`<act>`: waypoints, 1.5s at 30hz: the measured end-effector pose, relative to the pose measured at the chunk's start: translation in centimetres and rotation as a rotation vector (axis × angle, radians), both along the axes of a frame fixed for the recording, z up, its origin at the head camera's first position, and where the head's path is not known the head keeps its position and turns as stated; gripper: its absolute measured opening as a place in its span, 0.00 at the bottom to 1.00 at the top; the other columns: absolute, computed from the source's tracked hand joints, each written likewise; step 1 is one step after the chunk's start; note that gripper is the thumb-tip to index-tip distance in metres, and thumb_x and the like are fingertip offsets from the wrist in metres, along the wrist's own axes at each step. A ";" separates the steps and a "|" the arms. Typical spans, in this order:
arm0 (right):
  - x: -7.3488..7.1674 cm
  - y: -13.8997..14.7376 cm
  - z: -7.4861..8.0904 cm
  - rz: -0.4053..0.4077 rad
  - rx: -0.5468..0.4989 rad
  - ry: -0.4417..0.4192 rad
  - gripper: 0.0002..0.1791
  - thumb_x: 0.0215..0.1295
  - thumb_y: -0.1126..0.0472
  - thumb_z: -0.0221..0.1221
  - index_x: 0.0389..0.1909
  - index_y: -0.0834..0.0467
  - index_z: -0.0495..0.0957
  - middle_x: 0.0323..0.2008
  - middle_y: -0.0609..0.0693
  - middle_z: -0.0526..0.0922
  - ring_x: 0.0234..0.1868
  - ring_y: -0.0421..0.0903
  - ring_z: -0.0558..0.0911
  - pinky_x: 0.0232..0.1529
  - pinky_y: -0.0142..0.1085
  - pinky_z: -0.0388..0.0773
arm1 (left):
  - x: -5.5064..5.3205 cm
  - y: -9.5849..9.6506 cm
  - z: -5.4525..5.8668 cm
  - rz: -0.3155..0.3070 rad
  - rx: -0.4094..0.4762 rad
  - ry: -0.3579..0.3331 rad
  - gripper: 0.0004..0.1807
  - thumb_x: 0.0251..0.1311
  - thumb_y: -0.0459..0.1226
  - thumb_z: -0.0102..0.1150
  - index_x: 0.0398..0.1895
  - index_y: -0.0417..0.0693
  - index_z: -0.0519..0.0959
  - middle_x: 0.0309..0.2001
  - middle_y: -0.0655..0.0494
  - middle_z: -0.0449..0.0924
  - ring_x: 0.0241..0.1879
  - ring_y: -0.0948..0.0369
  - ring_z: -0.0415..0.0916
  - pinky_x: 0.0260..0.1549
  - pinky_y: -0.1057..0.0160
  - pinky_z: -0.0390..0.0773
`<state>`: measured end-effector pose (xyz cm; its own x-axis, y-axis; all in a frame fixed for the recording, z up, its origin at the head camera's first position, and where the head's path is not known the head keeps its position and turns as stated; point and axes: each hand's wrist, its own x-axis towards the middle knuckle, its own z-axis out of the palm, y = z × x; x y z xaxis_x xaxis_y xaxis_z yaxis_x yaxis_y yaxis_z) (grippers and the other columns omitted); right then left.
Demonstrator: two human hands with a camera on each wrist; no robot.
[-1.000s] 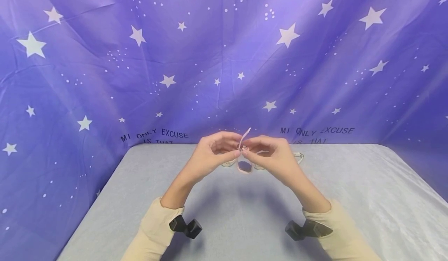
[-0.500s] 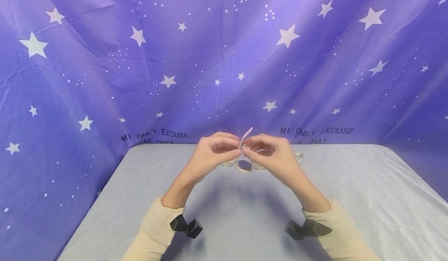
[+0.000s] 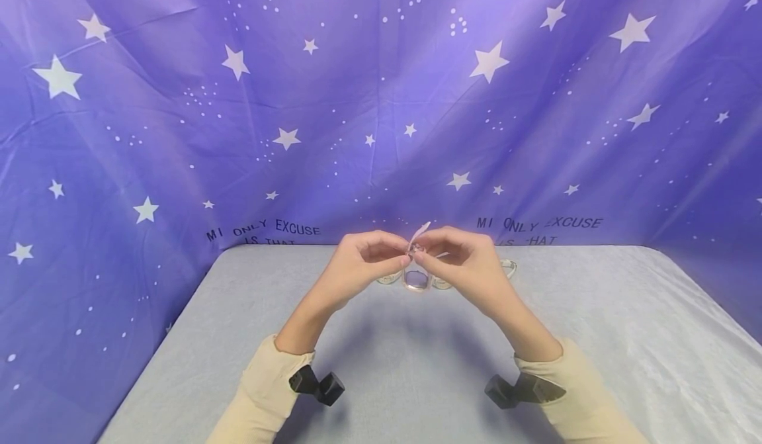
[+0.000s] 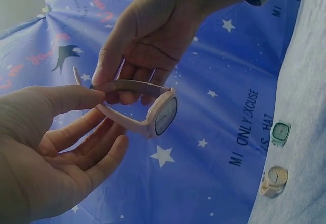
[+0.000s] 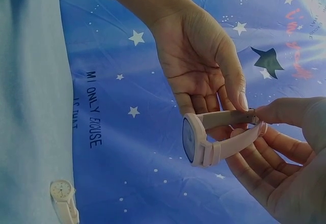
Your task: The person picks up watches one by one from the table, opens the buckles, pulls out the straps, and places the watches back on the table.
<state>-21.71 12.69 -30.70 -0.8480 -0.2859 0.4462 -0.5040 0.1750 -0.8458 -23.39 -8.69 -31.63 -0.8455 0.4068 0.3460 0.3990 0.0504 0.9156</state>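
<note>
A pale pink wristwatch (image 3: 417, 281) hangs in the air between both hands, its squarish dial (image 4: 166, 116) lowest in the head view and its strap bent into a loop. Thumb and fingers of my left hand (image 3: 356, 259) pinch one strap part near the buckle (image 5: 252, 114). From the other side, my right hand (image 3: 467, 259) pinches the strap at the same spot, fingertips almost meeting. A free strap end (image 3: 421, 229) sticks up above the fingers. How far the strap passes through the buckle is hidden by the fingertips.
On the grey cloth-covered table (image 3: 417, 378) behind the hands lie a green-faced watch (image 4: 280, 132) and a cream watch (image 4: 275, 178), partly hidden in the head view. A purple star-printed curtain (image 3: 381, 100) hangs right behind the table.
The hands stay nearly still, pinching the strap. The free strap end has dipped slightly, and the dial has tilted a little and looks lighter.
</note>
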 end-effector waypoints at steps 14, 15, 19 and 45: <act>-0.1 -0.1 0.1 0.007 0.001 0.004 0.10 0.63 0.67 0.68 0.45 0.62 0.85 0.43 0.57 0.89 0.40 0.41 0.88 0.43 0.36 0.87 | 0.0 -0.2 0.1 -0.022 -0.008 0.005 0.13 0.62 0.29 0.66 0.51 0.36 0.84 0.46 0.38 0.87 0.42 0.60 0.86 0.42 0.59 0.87; -0.1 -0.1 0.1 0.006 0.001 0.004 0.09 0.64 0.67 0.68 0.45 0.62 0.85 0.43 0.57 0.88 0.40 0.41 0.88 0.43 0.36 0.87 | 0.0 -0.2 0.1 -0.024 -0.005 0.007 0.14 0.62 0.29 0.65 0.51 0.35 0.83 0.46 0.37 0.87 0.42 0.60 0.86 0.41 0.59 0.87; -0.1 0.0 0.1 0.001 0.003 -0.001 0.09 0.64 0.67 0.68 0.44 0.62 0.85 0.43 0.57 0.88 0.40 0.41 0.88 0.44 0.36 0.87 | 0.1 -0.2 0.2 -0.024 -0.006 0.009 0.14 0.63 0.29 0.65 0.51 0.36 0.83 0.46 0.39 0.87 0.42 0.61 0.86 0.41 0.60 0.87; 0.0 -0.1 0.1 0.025 -0.012 -0.053 0.10 0.63 0.66 0.68 0.45 0.61 0.84 0.42 0.56 0.88 0.38 0.43 0.88 0.36 0.39 0.88 | 0.2 -0.2 0.4 -0.007 0.026 0.053 0.14 0.62 0.28 0.66 0.51 0.36 0.84 0.47 0.41 0.88 0.40 0.60 0.87 0.44 0.58 0.87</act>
